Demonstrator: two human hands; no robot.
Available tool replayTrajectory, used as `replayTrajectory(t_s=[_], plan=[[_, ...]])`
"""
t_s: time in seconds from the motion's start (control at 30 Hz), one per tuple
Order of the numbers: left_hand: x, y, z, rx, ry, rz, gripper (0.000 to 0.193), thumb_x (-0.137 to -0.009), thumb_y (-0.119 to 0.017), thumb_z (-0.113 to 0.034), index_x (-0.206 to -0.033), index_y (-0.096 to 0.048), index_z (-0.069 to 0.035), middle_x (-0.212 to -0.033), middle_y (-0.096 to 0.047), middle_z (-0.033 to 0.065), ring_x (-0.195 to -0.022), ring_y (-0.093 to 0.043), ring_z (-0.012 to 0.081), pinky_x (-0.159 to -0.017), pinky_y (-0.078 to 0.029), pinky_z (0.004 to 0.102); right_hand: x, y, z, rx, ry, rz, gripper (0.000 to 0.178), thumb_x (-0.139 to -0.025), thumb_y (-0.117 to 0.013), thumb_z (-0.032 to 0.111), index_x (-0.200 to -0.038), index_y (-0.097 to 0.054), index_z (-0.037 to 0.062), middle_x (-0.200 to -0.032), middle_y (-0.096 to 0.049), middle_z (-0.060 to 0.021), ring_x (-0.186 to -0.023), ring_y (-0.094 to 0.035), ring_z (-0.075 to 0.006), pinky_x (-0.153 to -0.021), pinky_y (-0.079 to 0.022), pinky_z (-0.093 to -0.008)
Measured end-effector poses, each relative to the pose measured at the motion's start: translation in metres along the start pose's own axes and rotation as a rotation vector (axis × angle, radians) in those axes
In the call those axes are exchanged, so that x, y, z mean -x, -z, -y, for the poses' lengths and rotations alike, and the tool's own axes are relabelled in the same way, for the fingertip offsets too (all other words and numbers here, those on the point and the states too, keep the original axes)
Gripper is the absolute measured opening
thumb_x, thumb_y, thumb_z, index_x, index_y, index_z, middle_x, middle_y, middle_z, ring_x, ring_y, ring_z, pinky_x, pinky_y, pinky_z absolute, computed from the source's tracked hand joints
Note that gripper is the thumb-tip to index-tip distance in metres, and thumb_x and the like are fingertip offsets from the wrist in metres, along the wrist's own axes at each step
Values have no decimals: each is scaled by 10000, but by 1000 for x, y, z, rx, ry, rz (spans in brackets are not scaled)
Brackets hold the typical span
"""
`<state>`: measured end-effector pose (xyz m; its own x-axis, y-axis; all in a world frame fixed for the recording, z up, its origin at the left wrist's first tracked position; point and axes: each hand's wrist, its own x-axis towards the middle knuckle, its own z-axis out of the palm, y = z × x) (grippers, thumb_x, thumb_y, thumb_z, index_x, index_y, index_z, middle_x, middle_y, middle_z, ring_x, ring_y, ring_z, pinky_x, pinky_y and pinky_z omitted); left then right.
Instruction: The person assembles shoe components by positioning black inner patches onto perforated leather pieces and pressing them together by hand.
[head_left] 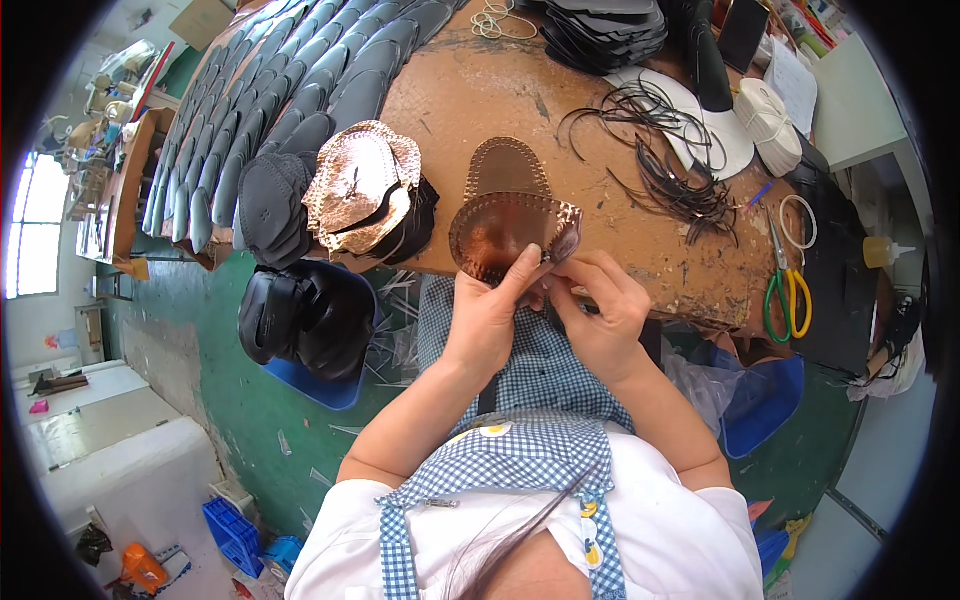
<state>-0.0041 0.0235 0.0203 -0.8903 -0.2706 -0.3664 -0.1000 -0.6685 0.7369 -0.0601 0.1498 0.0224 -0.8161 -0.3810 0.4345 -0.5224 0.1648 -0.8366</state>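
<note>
At the table's near edge lies a slipper-shaped shoe piece, its shiny copper upper joined to a brown sole that points away from me. Small stitch holes line both rims. My left hand is closed on the upper's near edge, thumb on top. Close beside it, my right hand pinches at the same edge with thumb and fingers; what lies between those fingertips is too small to make out. The two hands nearly meet at the upper's right corner.
Stacked copper pieces and black pieces stand to the left, beyond them rows of dark soles. On the right are black laces, scissors and a white cord bundle. A blue bin holds black shoe parts below.
</note>
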Motion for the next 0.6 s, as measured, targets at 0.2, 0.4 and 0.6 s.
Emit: replayTrajectory(t_s=[0.2,0.4,0.6], plan=[[6,-13,4,-78,-195,-108,185,-926,-671,-109,-1098,-628,-56,-938,-664,13,-790,-619,87,-662,-490,234,0,-3,-3,132,168,-46,219,-665,-753,-4,-859,-653,16,-811,-642,-81,-637,-648,-222,-540,-508,-310],[7,6,-10,-68,20,14,250,-925,-674,-128,-1120,-621,18,-1014,-677,75,-881,-645,132,-781,-526,266,-16,23,11,133,83,243,236,-670,-731,4,-888,-641,6,-802,-631,-89,-659,-656,-211,-566,-522,-297],[3,0,-14,3,55,2,203,-934,-668,-154,-1069,-623,-10,-956,-665,54,-806,-622,110,-668,-507,257,-9,18,0,-77,-15,89,201,-736,-718,-29,-927,-662,-8,-842,-650,-92,-688,-681,-182,-589,-549,-297]])
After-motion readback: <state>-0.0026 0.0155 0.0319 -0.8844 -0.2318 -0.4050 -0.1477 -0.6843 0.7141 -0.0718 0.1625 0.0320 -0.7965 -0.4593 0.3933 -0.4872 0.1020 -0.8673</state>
